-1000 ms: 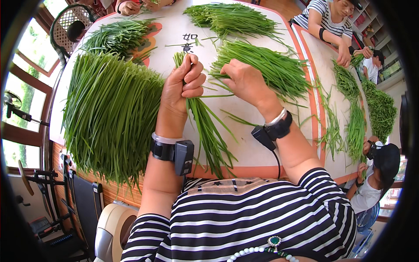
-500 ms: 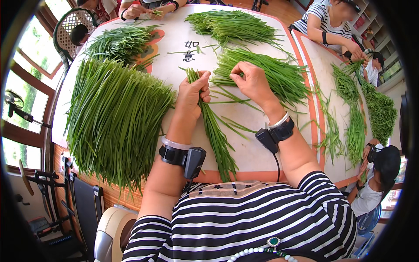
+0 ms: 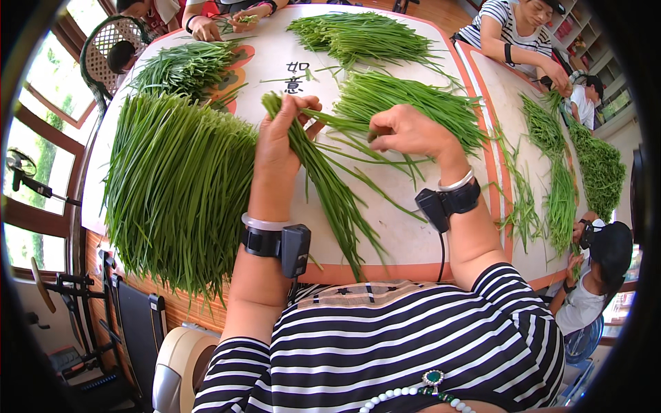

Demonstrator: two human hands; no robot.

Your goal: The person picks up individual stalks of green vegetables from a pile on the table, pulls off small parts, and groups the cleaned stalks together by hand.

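Note:
My left hand (image 3: 281,134) is closed round a bunch of garlic chives (image 3: 330,189), cut ends up, the leaves slanting down toward the table's near edge. Across from it, my right hand (image 3: 416,134) has its fingers curled in a pinch. A few chive blades run from beside the left fingers to the right fingertips, which are partly hidden. Loose blades hang and lie below both hands. To the left stands a large heap of chives (image 3: 182,193). Just beyond my right hand lies another pile of chives (image 3: 406,103).
More chives (image 3: 361,38) lie at the far side of the white table (image 3: 413,241), and a smaller pile (image 3: 186,67) at far left. Co-workers sit round the table. On the right-hand table (image 3: 540,241) are thin green bundles (image 3: 559,186). Chair and exercise equipment stand at left.
My left hand has shifted slightly left and tilted the bunch, loosening its grip a little. My right hand has moved down and right, with blades now stretching toward its fingertips.

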